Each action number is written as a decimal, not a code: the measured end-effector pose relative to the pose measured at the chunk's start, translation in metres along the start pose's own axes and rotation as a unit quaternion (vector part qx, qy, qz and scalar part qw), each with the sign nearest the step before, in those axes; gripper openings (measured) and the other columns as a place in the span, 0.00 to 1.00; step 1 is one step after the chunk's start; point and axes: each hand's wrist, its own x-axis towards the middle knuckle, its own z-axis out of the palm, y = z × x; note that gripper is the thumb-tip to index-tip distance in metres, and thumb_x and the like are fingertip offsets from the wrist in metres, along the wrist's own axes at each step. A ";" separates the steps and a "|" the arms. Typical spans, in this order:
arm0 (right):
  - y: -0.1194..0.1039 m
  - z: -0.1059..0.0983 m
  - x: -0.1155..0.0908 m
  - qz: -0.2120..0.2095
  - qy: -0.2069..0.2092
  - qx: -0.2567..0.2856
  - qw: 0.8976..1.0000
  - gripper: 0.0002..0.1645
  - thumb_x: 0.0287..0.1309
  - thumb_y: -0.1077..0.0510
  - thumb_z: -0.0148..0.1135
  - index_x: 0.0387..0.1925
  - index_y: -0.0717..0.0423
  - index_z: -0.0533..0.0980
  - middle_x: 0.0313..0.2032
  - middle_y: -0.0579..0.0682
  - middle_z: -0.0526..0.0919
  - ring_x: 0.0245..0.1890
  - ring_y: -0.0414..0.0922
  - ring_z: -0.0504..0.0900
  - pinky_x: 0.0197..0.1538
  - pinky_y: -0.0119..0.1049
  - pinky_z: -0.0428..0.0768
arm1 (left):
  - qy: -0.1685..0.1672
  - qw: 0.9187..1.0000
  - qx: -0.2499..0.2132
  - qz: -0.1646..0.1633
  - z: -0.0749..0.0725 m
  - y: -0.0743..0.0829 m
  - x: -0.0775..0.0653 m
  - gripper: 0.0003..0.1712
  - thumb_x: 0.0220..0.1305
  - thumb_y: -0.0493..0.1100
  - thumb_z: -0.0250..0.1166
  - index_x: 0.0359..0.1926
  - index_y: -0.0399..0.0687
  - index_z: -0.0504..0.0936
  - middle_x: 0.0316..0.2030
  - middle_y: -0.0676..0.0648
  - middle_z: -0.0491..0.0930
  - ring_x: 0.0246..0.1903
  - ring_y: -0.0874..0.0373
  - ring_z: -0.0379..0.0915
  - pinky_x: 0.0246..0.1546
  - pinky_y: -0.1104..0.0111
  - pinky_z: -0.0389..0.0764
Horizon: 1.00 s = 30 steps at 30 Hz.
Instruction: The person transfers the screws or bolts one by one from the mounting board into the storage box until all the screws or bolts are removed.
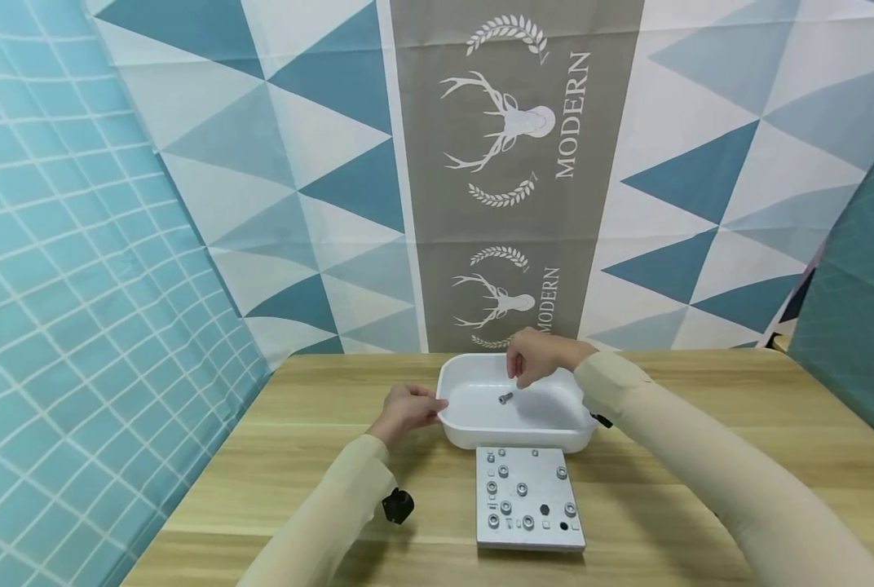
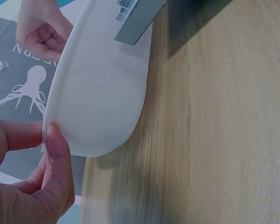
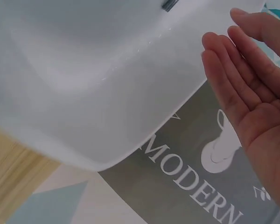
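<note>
My left hand [image 1: 408, 406] pinches the left rim of a white plastic tray [image 1: 474, 439] between thumb and fingers; the left wrist view shows the thumb [image 2: 57, 144] against the rim. Over the tray's far side hovers my right hand [image 1: 538, 355], its fingers pointing down and slightly bent. The right wrist view shows those fingers [image 3: 233, 70] loosely extended, with nothing held. Just below them in the head view is a small metal socket-head screw [image 1: 505, 399] in the tray. Its dark end [image 3: 169, 4] shows at the top of the right wrist view.
In front of the tray lies a silver metal block [image 1: 528, 473] with several socket-head screws and holes in its top. All stand on a wooden table [image 1: 297, 473]. A patterned curtain [image 1: 334, 204] hangs behind, and a blue checked one [image 1: 77, 326] to the left.
</note>
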 end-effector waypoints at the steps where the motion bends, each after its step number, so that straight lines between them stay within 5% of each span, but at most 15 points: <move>1: -0.002 -0.001 -0.003 -0.001 -0.001 0.003 1.000 0.08 0.42 0.64 0.73 0.29 0.59 0.83 0.26 0.46 0.84 0.25 0.35 0.78 0.32 0.25 0.80 | -0.001 1.000 -0.002 0.003 0.000 0.000 0.000 0.12 0.55 0.33 0.69 0.38 0.30 0.78 0.27 0.47 0.75 0.22 0.63 0.75 0.31 0.73 0.86; 18: -0.025 0.000 -0.060 -0.054 0.011 0.033 0.998 0.06 0.46 0.62 0.72 0.30 0.53 0.82 0.29 0.47 0.86 0.27 0.32 0.80 0.34 0.24 0.81 | 0.007 1.000 0.015 -0.012 -0.001 0.001 0.003 0.13 0.55 0.35 0.69 0.40 0.31 0.79 0.30 0.46 0.76 0.22 0.63 0.75 0.29 0.74 0.85; 30: -0.033 0.009 -0.077 -0.056 0.018 0.064 0.996 0.08 0.48 0.60 0.71 0.33 0.53 0.83 0.33 0.49 0.86 0.30 0.32 0.81 0.38 0.26 0.83 | 0.004 1.000 0.020 -0.011 0.001 0.001 0.002 0.13 0.57 0.35 0.68 0.41 0.31 0.78 0.31 0.46 0.75 0.24 0.62 0.76 0.32 0.73 0.86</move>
